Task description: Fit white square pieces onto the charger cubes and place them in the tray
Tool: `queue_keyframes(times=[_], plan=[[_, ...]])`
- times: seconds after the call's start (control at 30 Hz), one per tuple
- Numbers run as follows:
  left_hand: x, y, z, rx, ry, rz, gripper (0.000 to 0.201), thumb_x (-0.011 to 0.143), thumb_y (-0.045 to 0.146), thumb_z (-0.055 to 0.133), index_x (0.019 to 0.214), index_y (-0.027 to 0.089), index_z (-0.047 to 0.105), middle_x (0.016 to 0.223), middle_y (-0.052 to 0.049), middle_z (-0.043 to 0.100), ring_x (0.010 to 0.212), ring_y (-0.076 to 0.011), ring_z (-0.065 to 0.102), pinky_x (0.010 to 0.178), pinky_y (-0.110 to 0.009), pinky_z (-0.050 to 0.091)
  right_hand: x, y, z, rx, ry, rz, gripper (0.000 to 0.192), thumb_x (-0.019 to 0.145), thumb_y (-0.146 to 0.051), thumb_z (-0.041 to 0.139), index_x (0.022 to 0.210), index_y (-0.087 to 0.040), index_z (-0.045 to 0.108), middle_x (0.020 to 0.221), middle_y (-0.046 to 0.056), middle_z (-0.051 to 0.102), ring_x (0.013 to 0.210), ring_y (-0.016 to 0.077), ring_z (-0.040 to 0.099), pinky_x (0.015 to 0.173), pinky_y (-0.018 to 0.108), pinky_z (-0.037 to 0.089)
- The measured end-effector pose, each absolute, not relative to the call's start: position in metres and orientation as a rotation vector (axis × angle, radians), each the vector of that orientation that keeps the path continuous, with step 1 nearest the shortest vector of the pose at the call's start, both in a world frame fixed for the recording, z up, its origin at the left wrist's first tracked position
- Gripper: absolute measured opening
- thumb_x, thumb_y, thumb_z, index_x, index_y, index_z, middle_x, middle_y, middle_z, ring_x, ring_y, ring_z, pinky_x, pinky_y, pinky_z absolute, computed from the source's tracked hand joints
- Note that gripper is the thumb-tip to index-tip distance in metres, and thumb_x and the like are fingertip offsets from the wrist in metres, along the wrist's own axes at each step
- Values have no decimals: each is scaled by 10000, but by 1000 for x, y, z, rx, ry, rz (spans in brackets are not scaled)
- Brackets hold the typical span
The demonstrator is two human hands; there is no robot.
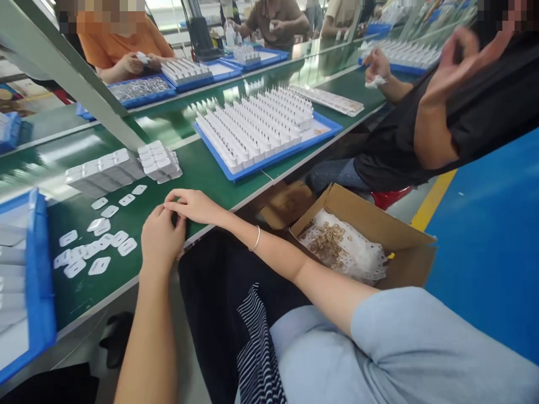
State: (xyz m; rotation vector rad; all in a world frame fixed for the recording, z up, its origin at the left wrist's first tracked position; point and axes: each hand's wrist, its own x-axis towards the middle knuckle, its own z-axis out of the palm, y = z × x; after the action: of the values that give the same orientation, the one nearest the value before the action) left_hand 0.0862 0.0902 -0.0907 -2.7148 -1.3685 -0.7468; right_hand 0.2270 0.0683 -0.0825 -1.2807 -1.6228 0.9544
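My left hand (pixel 160 238) and my right hand (pixel 194 205) meet at the front edge of the green table. The fingers of both are closed and touch at the tips; whatever they hold, if anything, is hidden. Left of them lie several loose white flat plates (pixel 99 265), each with a small slot, some overlapping. Just behind my hands stand stacked white blocks (pixel 158 160), beside a longer row of white pieces (pixel 105 171).
A blue tray (pixel 236 175) carries rows of white upright parts. Another blue tray (pixel 42 280) is at the left edge. An open cardboard box (pixel 404 264) with small brass-coloured pieces stands right of my legs. A co-worker in black (pixel 484 95) sits at right; others work opposite.
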Motion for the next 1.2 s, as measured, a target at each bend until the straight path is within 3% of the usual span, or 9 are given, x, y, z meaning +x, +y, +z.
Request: queue_keyframes(times=[0.2, 0.27, 0.33, 0.43, 0.57, 0.73, 0.93, 1.07, 1.2], plan=[[84, 43, -121, -2587, -1459, -858, 400, 947, 313, 395, 1238, 209, 649, 1381, -180, 622, 1427, -378, 474, 1179, -620, 354, 211, 18, -128, -1252, -1624, 791, 383, 999, -478, 413, 981, -280, 740, 1204, 48, 755, 1469, 191, 442, 1042, 380, 407], [74, 8, -152, -2586, -1582, -894, 511, 935, 326, 447, 1434, 241, 522, 1569, -180, 459, 1569, -362, 245, 1249, -683, 175, 210, -16, -157, -1266, -1804, 638, 358, 1024, -274, 399, 1201, -269, 709, 1527, 41, 559, 1529, 177, 336, 1191, 398, 339], [62, -27, -184, -2618, -1686, -792, 544, 907, 350, 489, 1436, 233, 535, 1529, -225, 497, 1536, -440, 290, 1182, -781, 208, 210, -52, -184, -1431, -1914, 640, 393, 1004, -200, 475, 1356, -285, 627, 1643, 14, 405, 1566, 180, 253, 1265, 419, 268], [47, -57, -213, -2659, -1807, -670, 392, 860, 370, 556, 1185, 229, 724, 1145, -229, 737, 1208, -476, 641, 963, -734, 503, 210, -85, -212, -1512, -1950, 766, 322, 960, -190, 615, 1278, -197, 666, 1505, 165, 543, 1436, 323, 461, 1201, 571, 354], [28, -50, -189, -2579, -1888, -762, 335, 922, 381, 495, 1109, 296, 759, 995, -107, 775, 1051, -312, 731, 952, -500, 605, 200, -73, -194, -1313, -2139, 896, 243, 987, -333, 647, 1207, -232, 667, 1298, 90, 649, 1147, 228, 651, 959, 415, 568], [-7, -4, -106, -2194, -2009, -967, 518, 1002, 359, 322, 1450, 170, 503, 1436, -169, 583, 1416, -281, 502, 1226, -508, 363, 178, -3, -95, -1063, -2184, 862, 272, 1031, -377, 565, 1173, -168, 668, 1146, 72, 702, 995, 196, 690, 903, 400, 584], [-23, 80, -79, -2138, -2238, -711, 1162, 736, 573, 762, 1579, -1, 205, 1660, -333, 156, 1575, -474, 90, 1264, -639, 70, 152, 122, -33, -1462, -2030, 714, 392, 1026, -374, 559, 1327, -127, 604, 1432, 166, 571, 1361, 314, 517, 1142, 562, 401], [-15, 107, -92, -2181, -2256, -660, 911, 890, 484, 608, 1555, -30, 256, 1591, -360, 318, 1553, -456, 218, 1254, -638, 98, 132, 151, -46, -1574, -2088, 693, 458, 988, -423, 624, 1377, -186, 576, 1455, 129, 550, 1315, 314, 552, 1096, 584, 451], [-12, 113, -97, -2257, -2158, -746, 656, 951, 287, 488, 1532, 18, 345, 1542, -277, 460, 1463, -318, 445, 1224, -444, 325, 122, 145, -63, -1545, -2181, 634, 414, 991, -427, 620, 1320, -177, 613, 1404, 124, 589, 1273, 294, 583, 1075, 555, 475]])
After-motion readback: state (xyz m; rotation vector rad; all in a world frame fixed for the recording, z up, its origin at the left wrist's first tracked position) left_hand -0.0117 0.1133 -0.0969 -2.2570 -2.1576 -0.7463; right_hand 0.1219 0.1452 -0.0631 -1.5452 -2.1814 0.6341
